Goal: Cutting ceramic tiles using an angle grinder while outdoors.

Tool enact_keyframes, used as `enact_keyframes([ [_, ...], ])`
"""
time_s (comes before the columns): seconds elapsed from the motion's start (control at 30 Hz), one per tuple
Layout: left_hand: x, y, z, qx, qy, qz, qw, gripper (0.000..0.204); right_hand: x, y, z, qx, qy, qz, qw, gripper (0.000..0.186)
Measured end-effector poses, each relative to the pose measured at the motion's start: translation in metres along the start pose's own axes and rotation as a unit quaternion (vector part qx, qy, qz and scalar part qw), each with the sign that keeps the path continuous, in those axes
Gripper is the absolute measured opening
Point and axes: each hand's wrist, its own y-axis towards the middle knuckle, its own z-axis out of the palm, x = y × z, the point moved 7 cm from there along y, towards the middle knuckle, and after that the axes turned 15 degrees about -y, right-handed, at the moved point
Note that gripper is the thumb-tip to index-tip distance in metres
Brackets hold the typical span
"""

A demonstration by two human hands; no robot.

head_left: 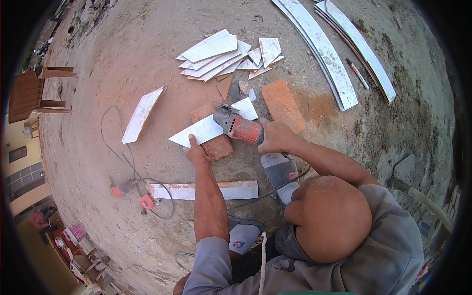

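My right hand (pixel 276 135) is wrapped round a red and grey angle grinder (pixel 246 129). Its disc lies over a narrow white tile strip (pixel 199 132), toward the strip's far right part. At the strip's near left edge my left hand (pixel 197 151) grips it, thumb on top and the other fingers mostly hidden. The strip rests across a reddish brick (pixel 219 147), which shows on both sides of it. Just past the disc lies a small white offcut (pixel 252 94). Whether the disc is spinning or cutting into the tile, I cannot tell.
Cut tiles (pixel 211 54) lie heaped ahead. Another brick (pixel 283 105) is right of the grinder. Long tile planks (pixel 324 54) and a marker (pixel 358 73) lie far right. A tile piece (pixel 142 114), a cable (pixel 132 162) and a tile strip (pixel 221 190) are left and near.
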Motion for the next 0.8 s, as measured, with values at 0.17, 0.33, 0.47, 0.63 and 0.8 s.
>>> enact_keyframes([
  [0.17, 0.002, 0.002, -0.001, -0.009, 0.001, -0.01, 1.0, 0.043, 0.0, 0.001, -0.001, -0.005, 0.004, -0.005, 1.0, 0.065],
  [0.33, 0.004, 0.003, -0.003, -0.01, 0.006, -0.011, 1.0, 0.046, -0.006, -0.007, 0.002, 0.009, -0.017, 0.011, 1.0, 0.071],
  [0.47, 0.002, 0.002, -0.003, -0.007, 0.007, -0.006, 1.0, 0.048, -0.007, -0.01, 0.001, 0.01, -0.015, 0.006, 1.0, 0.072],
  [0.63, 0.0, 0.001, -0.001, -0.009, 0.015, 0.002, 1.0, 0.047, -0.01, -0.013, 0.003, 0.018, -0.025, 0.009, 1.0, 0.073],
  [0.8, -0.001, -0.001, 0.0, -0.009, 0.005, 0.01, 1.0, 0.046, -0.011, -0.016, 0.005, 0.019, -0.017, 0.011, 1.0, 0.073],
])
